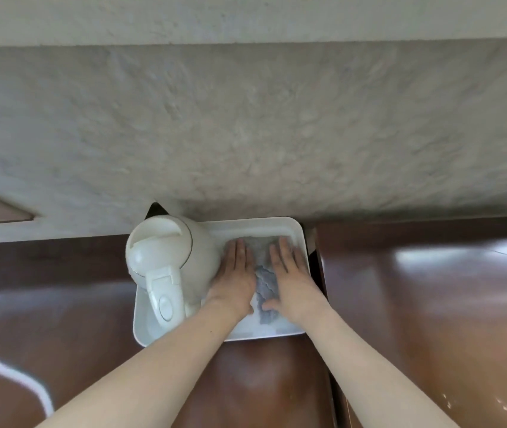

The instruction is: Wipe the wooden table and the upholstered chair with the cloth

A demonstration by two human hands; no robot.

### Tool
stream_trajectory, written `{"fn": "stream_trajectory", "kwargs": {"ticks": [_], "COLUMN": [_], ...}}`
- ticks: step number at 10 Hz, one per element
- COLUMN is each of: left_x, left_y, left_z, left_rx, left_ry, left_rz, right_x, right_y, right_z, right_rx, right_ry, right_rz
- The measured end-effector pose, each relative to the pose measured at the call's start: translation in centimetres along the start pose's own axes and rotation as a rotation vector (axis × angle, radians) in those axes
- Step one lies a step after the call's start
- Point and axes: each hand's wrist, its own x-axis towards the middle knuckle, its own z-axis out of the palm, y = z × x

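Here both the left hand and right hand press flat, fingers straight and together, on the cloth.

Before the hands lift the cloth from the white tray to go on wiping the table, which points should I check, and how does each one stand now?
1. Both hands on the cloth: ok. The left hand and the right hand lie flat on the grey cloth.
2. Cloth gripped for lifting: not ok. Fingers are straight, pressing, not curled round it.
3. Cloth fully inside the white tray: ok.
4. Room beside the white kettle: not ok. The left hand lies right against the kettle body.
5. Wooden table dry: cannot tell. Only glare shows.
6. White cord away from the hands: ok. It lies far to the left.
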Motion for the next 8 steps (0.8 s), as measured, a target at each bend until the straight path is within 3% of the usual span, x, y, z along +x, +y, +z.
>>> {"fn": "stream_trajectory", "kwargs": {"ticks": [2,4,5,6,7,8], "left_x": [1.8,1.6,-0.7,-4.3,-8.9,-14.4], "left_y": [0.4,1.0,1.1,1.1,0.1,0.5], "left_z": [0.7,-0.1,-1.6,-4.1,-7.9,-11.7], "left_rx": [-0.041,-0.046,-0.241,-0.424,-0.475,-0.446], "left_ry": [-0.029,-0.018,-0.019,0.022,0.113,0.349], "left_rz": [-0.046,-0.076,-0.084,-0.053,-0.065,-0.121], "right_x": [1.1,0.6,-1.3,-4.2,-7.3,-11.9], "right_y": [-0.2,-0.4,-0.7,-1.9,-2.7,-3.0], "right_z": [0.4,-0.7,-2.0,-4.0,-8.6,-14.9], "right_rx": [-0.211,-0.137,-0.061,-0.188,-0.197,-0.057], "right_ry": [-0.142,-0.128,-0.057,0.051,0.166,0.373], "right_rz": [0.104,0.111,0.057,0.02,0.008,-0.02]}}
